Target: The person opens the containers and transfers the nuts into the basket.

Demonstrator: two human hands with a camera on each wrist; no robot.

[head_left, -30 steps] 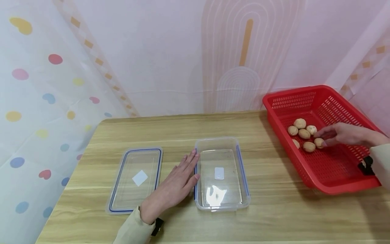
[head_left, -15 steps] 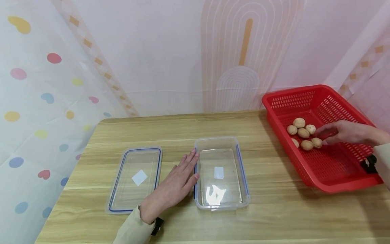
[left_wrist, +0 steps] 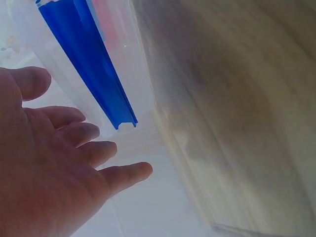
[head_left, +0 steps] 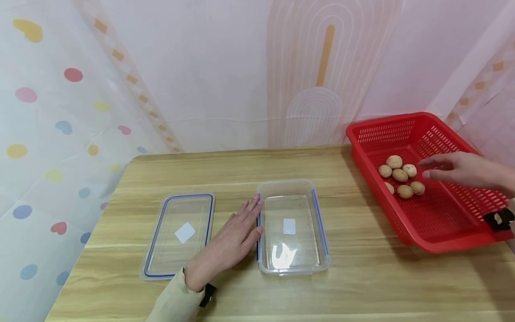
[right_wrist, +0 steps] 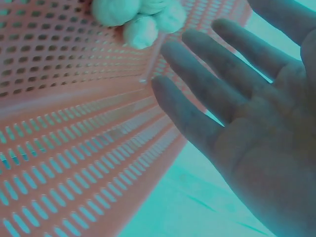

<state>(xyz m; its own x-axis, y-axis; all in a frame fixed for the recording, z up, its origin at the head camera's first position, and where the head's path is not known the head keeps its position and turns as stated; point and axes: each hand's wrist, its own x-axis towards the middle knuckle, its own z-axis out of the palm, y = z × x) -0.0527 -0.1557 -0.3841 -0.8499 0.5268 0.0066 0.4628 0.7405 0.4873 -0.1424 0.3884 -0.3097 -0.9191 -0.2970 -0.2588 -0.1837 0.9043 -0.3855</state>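
Note:
My left hand (head_left: 229, 243) lies with straight, slightly spread fingers, the fingertips right at the left side of a clear plastic food box (head_left: 291, 250). In the left wrist view a blue clip flap (left_wrist: 91, 64) of that box stands beside the fingers. My right hand (head_left: 462, 170) hovers over a red slotted plastic basket (head_left: 450, 223), fingers loosely extended and holding nothing. Several round, tan, walnut-like things (head_left: 400, 175) sit in the basket, left of that hand; one is paler and mottled. The right wrist view shows the right hand's palm (right_wrist: 276, 133) with fingers apart.
A clear lid (head_left: 173, 255) with a blue seal lies flat on the wooden table (head_left: 225, 174), left of the box. The basket stands at the table's right side. Behind the table hangs a printed pastel cloth (head_left: 217, 80).
My right hand, at first at the nearest walnut-like thing, has drawn back up and to the right. Two walnut-like things have shifted slightly left. The left hand stays at the box.

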